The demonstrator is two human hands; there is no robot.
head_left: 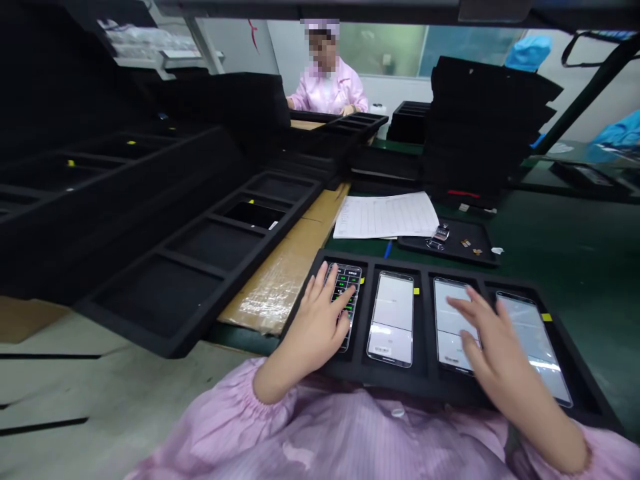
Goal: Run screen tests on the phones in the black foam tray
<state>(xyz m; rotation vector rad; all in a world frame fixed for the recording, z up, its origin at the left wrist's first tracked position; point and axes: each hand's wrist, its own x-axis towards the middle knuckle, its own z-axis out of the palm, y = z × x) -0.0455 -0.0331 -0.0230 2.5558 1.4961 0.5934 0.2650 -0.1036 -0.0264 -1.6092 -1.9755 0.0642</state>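
A black foam tray (425, 263) lies in front of me with several phones side by side, screens lit. My left hand (320, 317) rests on the leftmost phone (347, 280), whose screen shows a grid of green and dark keys; the fingers are spread and touch the screen. My right hand (487, 343) hovers flat over the third phone (450, 320), fingers apart and blurred. The second phone (393, 317) and the rightmost phone (535, 340) show pale screens and are untouched. Pink sleeves cover both my arms.
A long black tray (200, 267) with one phone in it juts in from the left over a cardboard box (280, 273). A paper sheet (385, 215) and a small black mat (450, 243) with little parts lie behind. Tray stacks (480, 120) rise at the back. Another person in pink (327, 87) sits opposite.
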